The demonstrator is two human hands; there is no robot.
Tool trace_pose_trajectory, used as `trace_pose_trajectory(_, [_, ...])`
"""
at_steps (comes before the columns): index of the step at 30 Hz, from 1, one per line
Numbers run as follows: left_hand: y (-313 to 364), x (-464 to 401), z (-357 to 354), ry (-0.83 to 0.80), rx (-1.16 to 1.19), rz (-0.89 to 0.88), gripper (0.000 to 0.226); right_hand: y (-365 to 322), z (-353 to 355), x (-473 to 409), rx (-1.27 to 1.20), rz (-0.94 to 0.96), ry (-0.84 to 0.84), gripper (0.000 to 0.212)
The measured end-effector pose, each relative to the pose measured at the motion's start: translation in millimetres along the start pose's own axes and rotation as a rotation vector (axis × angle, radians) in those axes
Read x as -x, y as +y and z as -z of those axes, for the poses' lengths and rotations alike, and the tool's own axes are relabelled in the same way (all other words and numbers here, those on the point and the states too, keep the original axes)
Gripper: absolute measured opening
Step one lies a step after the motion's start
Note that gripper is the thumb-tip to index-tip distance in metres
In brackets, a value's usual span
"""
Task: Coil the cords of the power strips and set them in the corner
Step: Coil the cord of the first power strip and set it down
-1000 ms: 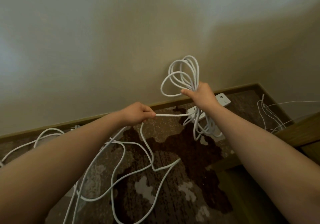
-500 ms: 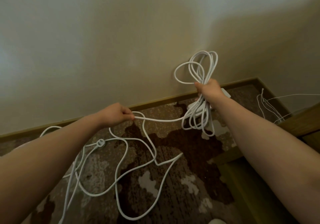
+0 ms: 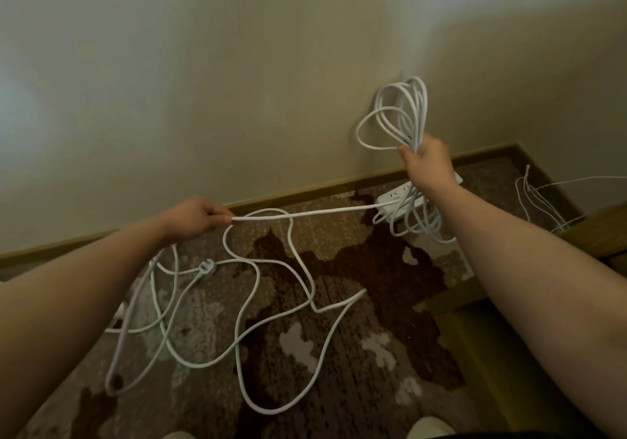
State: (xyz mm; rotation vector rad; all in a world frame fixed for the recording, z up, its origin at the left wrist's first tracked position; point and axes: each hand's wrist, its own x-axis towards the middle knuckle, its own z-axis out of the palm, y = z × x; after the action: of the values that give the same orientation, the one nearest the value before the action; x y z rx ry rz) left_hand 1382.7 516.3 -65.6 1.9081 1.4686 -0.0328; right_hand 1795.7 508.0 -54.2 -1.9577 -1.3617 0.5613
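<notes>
My right hand point(image 3: 428, 164) grips a bundle of several white cord loops point(image 3: 400, 116), which rise above the fist against the wall and hang below it. A white power strip point(image 3: 395, 197) lies on the carpet behind that hand, partly hidden. My left hand point(image 3: 196, 216) pinches the same white cord, and a taut stretch point(image 3: 305, 214) runs between both hands. The slack cord point(image 3: 244, 330) snakes in loose curves over the carpet. A white plug point(image 3: 206, 265) lies among those curves under my left forearm.
Patterned brown carpet point(image 3: 356, 354) meets a beige wall point(image 3: 203, 82) at a wooden baseboard point(image 3: 305, 194). The room corner point(image 3: 515, 148) is at the right, with thin white wires point(image 3: 532, 197) near it. Dark wooden furniture point(image 3: 509, 354) stands at the lower right.
My hands have drawn apart: the left moved left along the cord, the right rose to the right with the loops. The stretch between them grew longer and the plug slid closer.
</notes>
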Motion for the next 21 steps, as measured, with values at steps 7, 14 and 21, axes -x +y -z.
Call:
trace_pose_trajectory(7, [100,4,-21,-0.057,-0.432,-0.448,0.014,-27,-3,7,-0.123,0.037,-0.294,0.010])
trace_pose_trajectory(14, [200,-20,-35,0.242,-0.256,-0.521,0.016,-34,-7,7,-0.312,-0.098,-0.523,0.035])
trace_pose_trajectory(21, [208,-34,-37,0.339,-0.012,-0.416,0.031,-25,-20,4,-0.511,-0.194,-0.576,0.027])
